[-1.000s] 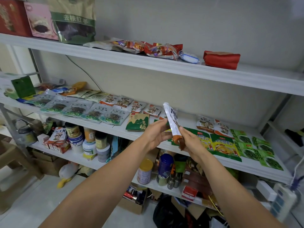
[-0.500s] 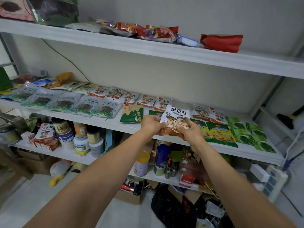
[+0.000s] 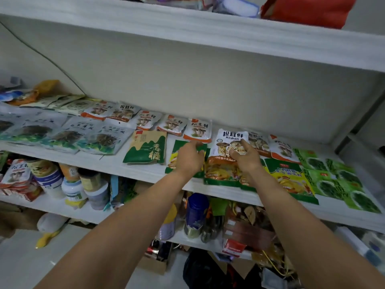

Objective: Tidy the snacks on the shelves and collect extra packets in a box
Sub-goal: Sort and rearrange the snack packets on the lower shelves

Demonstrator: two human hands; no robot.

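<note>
1. On the middle shelf (image 3: 108, 163), a white board with packets laid flat along it, both hands work near the centre.
2. The right hand (image 3: 244, 158) holds a white mushroom packet (image 3: 230, 138). Thumb and forefinger sit close together on its printed face and the other fingers are curled at its lower part. The packet lies slightly tilted, its orange lower end over a yellow-and-green packet (image 3: 220, 174) at the front of the shelf.
3. The left hand (image 3: 188, 157) is just beside it, knuckles up. Its fingers (image 3: 196, 143) are bent over the top edge of a green-topped packet (image 3: 177, 146) and hold it there. Most of that packet is hidden under the hand.
4. Left of the hands, a brown-and-green packet (image 3: 145, 148) lies flat and apart from them.
5. Behind it, a row of small mushroom packets (image 3: 199, 130) runs along the back of the shelf. More of the same kind (image 3: 281, 149) lie to the right of the held packet, partly overlapping.
6. Farther left, several grey packets with dark contents (image 3: 98, 140) overlap one another.
7. At the right end lie a big yellow-and-green packet (image 3: 289, 180) and a group of bright green packets (image 3: 337, 178), side by side and touching.
8. On the shelf below stand jars (image 3: 93, 188) and a blue tin (image 3: 195, 211).
9. On the top shelf (image 3: 187, 26) a red packet (image 3: 308, 11) shows at the right.
</note>
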